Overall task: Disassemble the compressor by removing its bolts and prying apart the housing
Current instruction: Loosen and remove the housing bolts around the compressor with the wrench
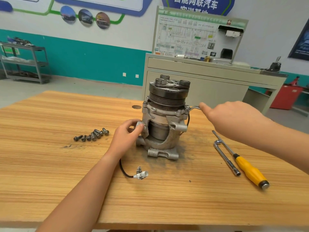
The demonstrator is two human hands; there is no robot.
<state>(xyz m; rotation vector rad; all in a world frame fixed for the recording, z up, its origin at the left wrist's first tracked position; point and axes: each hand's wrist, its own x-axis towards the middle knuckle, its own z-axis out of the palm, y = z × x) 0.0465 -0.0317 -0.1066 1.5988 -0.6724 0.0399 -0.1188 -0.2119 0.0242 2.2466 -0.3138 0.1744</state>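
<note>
- Compressor (164, 118) first: where does it stand?
- Upright on the wooden worktop (167, 198), pulley end up, in the far half and about midway between the left and right edges, with dark grime on the wood round its base
- And the hands?
- The left hand (128, 133) is curled round a lug on the housing's left side. The right hand (222, 116) is closed on the handle of a wrench (194, 107), whose head sits on a bolt at the right of the upper flange
- Anything loose?
- A cluster of bolts (92, 134) lies left of the compressor, apart from the left hand. A black cable runs from under the left wrist to a white plug (141, 174) toward the near edge
- Tools?
- Toward the right edge, a yellow-handled screwdriver (249, 169) and an L-shaped socket key (225, 158) lie side by side, both untouched
</note>
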